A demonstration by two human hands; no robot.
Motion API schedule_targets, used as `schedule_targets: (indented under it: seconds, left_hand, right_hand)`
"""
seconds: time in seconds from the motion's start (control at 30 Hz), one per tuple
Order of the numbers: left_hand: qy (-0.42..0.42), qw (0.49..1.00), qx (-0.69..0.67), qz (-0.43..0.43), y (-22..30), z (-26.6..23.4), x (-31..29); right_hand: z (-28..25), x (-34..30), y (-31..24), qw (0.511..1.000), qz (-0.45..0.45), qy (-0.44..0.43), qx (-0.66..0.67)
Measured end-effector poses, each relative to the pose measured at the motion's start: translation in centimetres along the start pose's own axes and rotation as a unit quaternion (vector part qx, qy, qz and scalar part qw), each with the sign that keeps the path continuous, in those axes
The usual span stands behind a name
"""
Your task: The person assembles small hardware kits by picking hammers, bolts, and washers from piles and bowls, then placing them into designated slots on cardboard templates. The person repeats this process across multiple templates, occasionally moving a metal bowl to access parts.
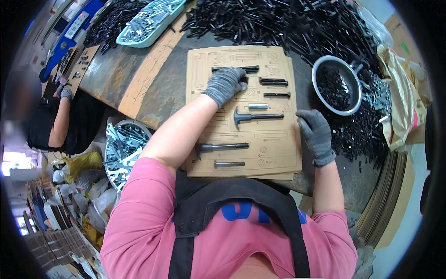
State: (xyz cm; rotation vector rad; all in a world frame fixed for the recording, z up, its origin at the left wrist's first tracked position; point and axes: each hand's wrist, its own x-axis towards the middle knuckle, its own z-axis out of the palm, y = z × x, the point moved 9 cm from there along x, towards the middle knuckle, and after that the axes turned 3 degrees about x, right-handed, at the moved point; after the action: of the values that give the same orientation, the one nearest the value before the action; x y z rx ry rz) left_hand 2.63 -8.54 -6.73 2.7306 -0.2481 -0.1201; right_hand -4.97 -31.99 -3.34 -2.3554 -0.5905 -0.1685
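- One co-worker at far left, one gloved hand showing.
- One round tub of silvery metal parts, then one pale-green tray of silvery bolts; too many to count.
- One T-headed dark part and one grey bolt, low on the cardboard sheet.
- Left hand, in a grey glove, at the long black bolts near the sheet's top (probably two). Its fingers curl downward; I cannot tell whether they pinch anything. These bolts should be stiff, fairly heavy and perhaps slippery; best held mid-shank.
- One silvery cylinder, light-looking, and a second T-headed part, likely head-heavy: hold it near the head.
- A pair of black bolts, seemingly, above one thinner one.
- Right hand, gloved, just beside the sheet's right edge; fingers loosely bent, nothing visible between them.
- One steel bowl of small black pieces, uncountable.
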Motion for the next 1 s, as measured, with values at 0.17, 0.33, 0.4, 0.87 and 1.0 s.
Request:
schedule_targets:
  seconds: [0.17, 0.33, 0.4, 0.87, 1.0]
  left_hand:
    - [0.045, 0.993, -0.109, -0.022, 1.1, -1.4, -0.7]
    - [0.021, 0.970, -0.173, 0.168, 12.5, 0.8, -1.8]
    - [-0.073, 0.969, -0.111, 0.210, 17.0, 4.1, -1.8]
    - [-0.123, 0.953, 0.086, 0.262, 24.1, 11.4, 0.3]
    - [-0.136, 0.956, 0.067, 0.249, 23.5, 11.7, 0.6]
  right_hand:
    - [-6.0, -7.8, 5.3, 0.989, 0.103, 0.084, -0.061]
    - [-7.1, -10.9, 9.2, 0.950, 0.208, 0.062, -0.225]
    - [-6.4, -10.3, 8.6, 0.954, 0.171, 0.081, -0.233]
    - [-3.2, -8.1, 9.1, 0.947, 0.223, -0.019, -0.231]
    - [-3.1, -8.4, 9.3, 0.943, 0.229, -0.043, -0.237]
